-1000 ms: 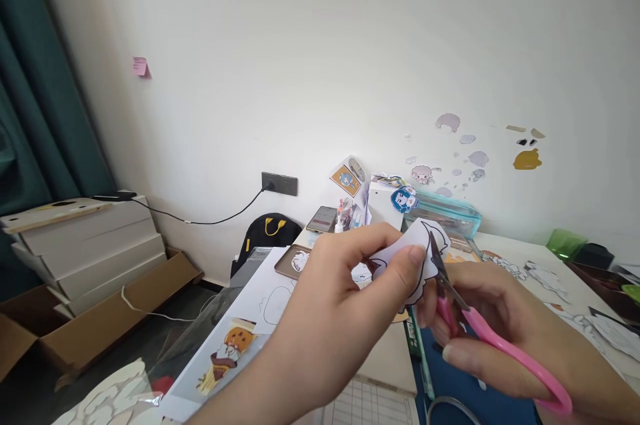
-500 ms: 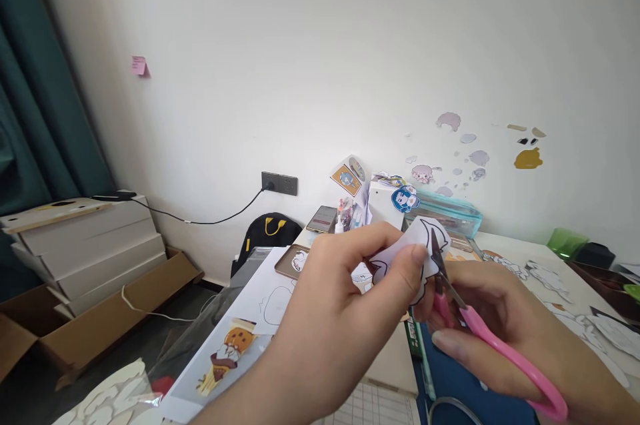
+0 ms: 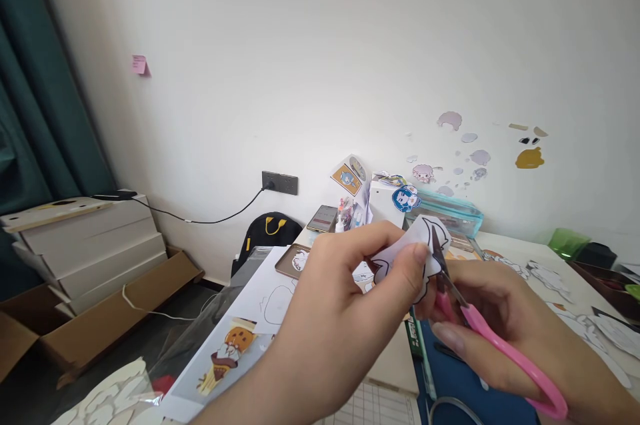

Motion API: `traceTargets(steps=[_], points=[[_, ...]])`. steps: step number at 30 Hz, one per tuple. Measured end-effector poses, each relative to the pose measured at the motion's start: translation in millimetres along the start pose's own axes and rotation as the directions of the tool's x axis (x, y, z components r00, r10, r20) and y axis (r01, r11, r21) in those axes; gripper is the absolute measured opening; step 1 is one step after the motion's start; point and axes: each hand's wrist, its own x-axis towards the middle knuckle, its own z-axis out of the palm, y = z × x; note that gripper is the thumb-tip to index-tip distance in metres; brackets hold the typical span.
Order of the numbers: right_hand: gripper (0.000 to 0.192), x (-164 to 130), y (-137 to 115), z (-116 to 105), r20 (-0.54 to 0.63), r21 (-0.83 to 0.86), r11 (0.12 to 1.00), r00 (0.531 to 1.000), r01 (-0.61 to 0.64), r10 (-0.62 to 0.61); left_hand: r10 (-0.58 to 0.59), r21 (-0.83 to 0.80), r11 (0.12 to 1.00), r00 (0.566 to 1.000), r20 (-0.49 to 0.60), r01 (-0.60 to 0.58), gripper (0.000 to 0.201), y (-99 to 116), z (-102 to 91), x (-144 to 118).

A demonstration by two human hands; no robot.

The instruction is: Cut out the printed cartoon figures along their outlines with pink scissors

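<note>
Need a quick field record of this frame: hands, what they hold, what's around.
left hand: pinches a white paper cutout between thumb and fingers
right hand: grip on pink scissors
scissor blades: at the paper cutout's right edge, tips up
below hands: blue mat
left of hands: cartoon figure print on white sheets
behind: clear teal box, phone
wall: stickers, pink note

Glossy pink plastic scissors [image 3: 493,351], thin matt paper cutout [image 3: 417,255]
</note>
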Motion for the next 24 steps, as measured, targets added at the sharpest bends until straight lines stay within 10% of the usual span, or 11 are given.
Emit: traceTargets(steps=[24], points=[[0.025,-9.3,1.8,-8.7,0.037,-0.115,0.992,0.998,0.048,-0.044,-0.112,-0.092,0.988,0.985,0.128,0.124,0.029,-4.1,-3.2,-1.1]])
